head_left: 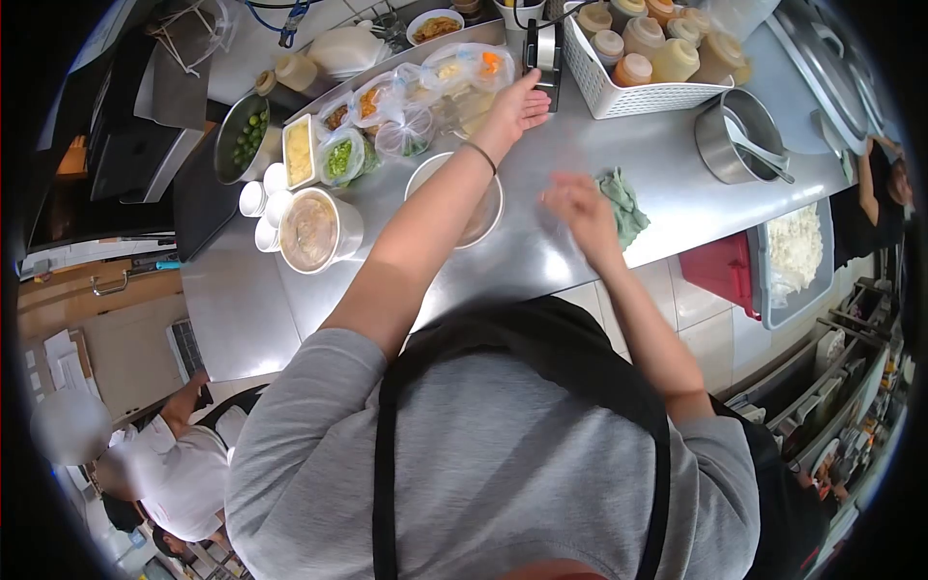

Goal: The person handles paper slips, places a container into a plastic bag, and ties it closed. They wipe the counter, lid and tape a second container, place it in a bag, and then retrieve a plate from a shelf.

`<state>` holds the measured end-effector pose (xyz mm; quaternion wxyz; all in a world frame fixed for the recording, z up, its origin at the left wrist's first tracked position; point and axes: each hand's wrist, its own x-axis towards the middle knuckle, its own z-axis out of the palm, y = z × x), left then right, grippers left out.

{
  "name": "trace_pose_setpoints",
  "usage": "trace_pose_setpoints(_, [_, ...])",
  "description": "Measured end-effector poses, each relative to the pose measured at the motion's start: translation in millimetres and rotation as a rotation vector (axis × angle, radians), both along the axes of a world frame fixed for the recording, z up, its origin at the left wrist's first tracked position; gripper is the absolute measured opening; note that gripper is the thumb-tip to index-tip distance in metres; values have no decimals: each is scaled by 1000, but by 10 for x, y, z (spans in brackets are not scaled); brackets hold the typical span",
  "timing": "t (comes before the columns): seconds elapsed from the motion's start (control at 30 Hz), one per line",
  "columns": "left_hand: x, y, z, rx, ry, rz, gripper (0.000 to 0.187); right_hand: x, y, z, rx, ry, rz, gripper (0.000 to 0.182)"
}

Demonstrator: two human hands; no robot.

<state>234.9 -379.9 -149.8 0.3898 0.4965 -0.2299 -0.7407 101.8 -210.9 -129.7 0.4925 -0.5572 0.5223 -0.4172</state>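
As I lean over the steel counter [580,145], the parts read from left to right as follows.

Far-left stock: a pot of limes [242,135], small white cups [261,198] and a tub of brown sauce [314,232], standing close together.
Bagged toppings [406,106]: soft packets in a row along the far side, just beside my left hand.
Metal bowl [483,208]: under my left forearm; rigid, probably slick-walled, best taken by its rim.
Left hand [517,106]: stretched far, palm flat, fingers spread, holding nothing; it reaches toward a dark upright device [544,48].
Right hand [577,208]: fingers loosely curled above bare steel, holding nothing; just beside the cloth.
Green cloth [622,203]: crumpled on the counter, right of centre; I judge it soft, light and limp, so a pinch at any fold should lift it.
White basket [638,92]: bottles packed in it, far right.
Steel pot [739,140]: ladle inside.
Edges and room: open steel lies between bowl and pot; the near edge drops to tiled floor.
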Motion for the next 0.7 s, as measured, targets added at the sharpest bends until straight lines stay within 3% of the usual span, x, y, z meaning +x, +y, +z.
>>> trace_pose_setpoints(0.07, [-42, -17, -127, -113, -126, 8, 52, 2, 341, 85, -14, 105, 41, 11])
trace_pose_setpoints(0.13, [-23, -121, -205, -395, -601, -176, 42, 32, 479, -3, 16, 4, -51, 10])
trace_pose_setpoints(0.17, [-38, -140, -214, -399, -602, -176, 42, -6, 452, 7, 85, 5, -75, 8])
trace_pose_setpoints(0.23, [-39, -135, -182, -742, -1573, -364, 27, 1, 422, 73, 71, 4, -63, 8])
trace_pose_setpoints(0.27, [43, -123, -140, -742, -1579, -353, 27, 20, 404, 110, 58, 3, -50, 8])
trace_pose_setpoints(0.33, [333, -49, -59, -840, -941, -301, 25, 106, 472, 162, 51, -59, 14, 9])
trace_pose_setpoints(0.37, [465, -20, 90, -561, -738, -284, 25, 164, 530, 178, 50, -116, 74, 10])
trace_pose_setpoints(0.43, [844, 285, 465, -392, -71, -75, 16, 354, 644, 176, 53, -170, 173, 11])
trace_pose_setpoints(0.5, [1187, 430, 559, -368, -178, -101, 16, 546, 699, 122, 49, -218, 260, 12])
trace_pose_setpoints(0.53, [1287, 463, 558, -338, -280, -122, 16, 638, 715, 45, 198, -244, 287, 16])
trace_pose_setpoints(0.57, [1365, 496, 426, -345, -280, -113, 16, 706, 736, -49, 351, -266, 316, 20])
trace_pose_setpoints(0.6, [1457, 545, 233, -315, -350, -74, 15, 754, 744, -173, 342, -262, 327, 20])
trace_pose_setpoints(0.7, [1590, 678, -96, -349, -493, -27, 12, 849, 738, -489, 420, -42, 323, 30])
